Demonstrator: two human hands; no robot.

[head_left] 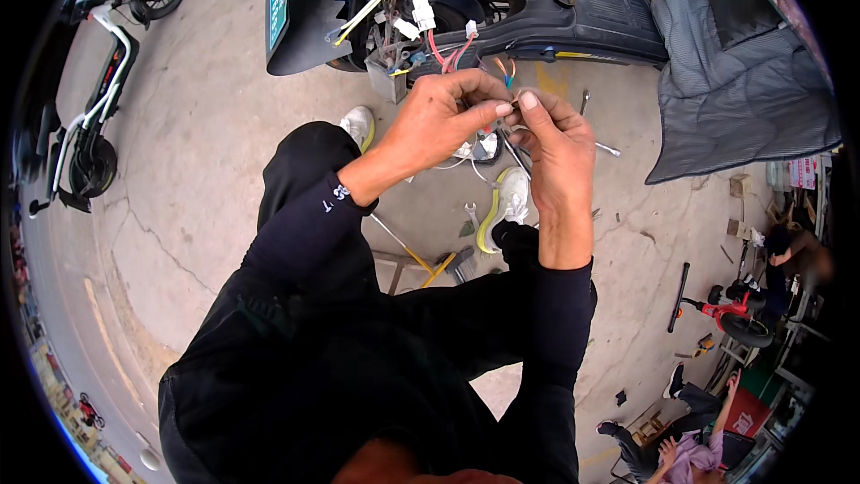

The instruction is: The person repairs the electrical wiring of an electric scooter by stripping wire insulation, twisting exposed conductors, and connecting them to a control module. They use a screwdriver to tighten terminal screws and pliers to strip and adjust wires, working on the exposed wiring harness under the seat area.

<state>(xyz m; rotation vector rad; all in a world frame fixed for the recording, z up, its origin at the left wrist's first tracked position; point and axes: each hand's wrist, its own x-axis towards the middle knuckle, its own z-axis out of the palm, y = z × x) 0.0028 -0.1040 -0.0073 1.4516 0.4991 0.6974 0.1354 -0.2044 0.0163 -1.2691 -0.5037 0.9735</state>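
Note:
My left hand (pixel 445 116) and my right hand (pixel 557 139) meet just in front of an opened black electric scooter (pixel 573 22). Thumbs and forefingers of both pinch a thin wire (pixel 515 101), mostly hidden by the fingertips. Right behind the fingers, a few coloured wire ends (pixel 508 72) stick up, blue-green and orange. More of the scooter's wiring hangs out nearby: red wires (pixel 434 43), yellowish-white wires (pixel 365 11) and a white plug connector (pixel 423 12). A silver metal box (pixel 387 82) sits below that bundle, left of my hands.
An open-end wrench (pixel 471 213) and a metal tool (pixel 607 150) lie on the concrete. A grey padded cover (pixel 743 81) hangs at the right. Another scooter (pixel 103 81) stands left. At the lower right are a seated person (pixel 699 448) and a small red bike (pixel 739 312).

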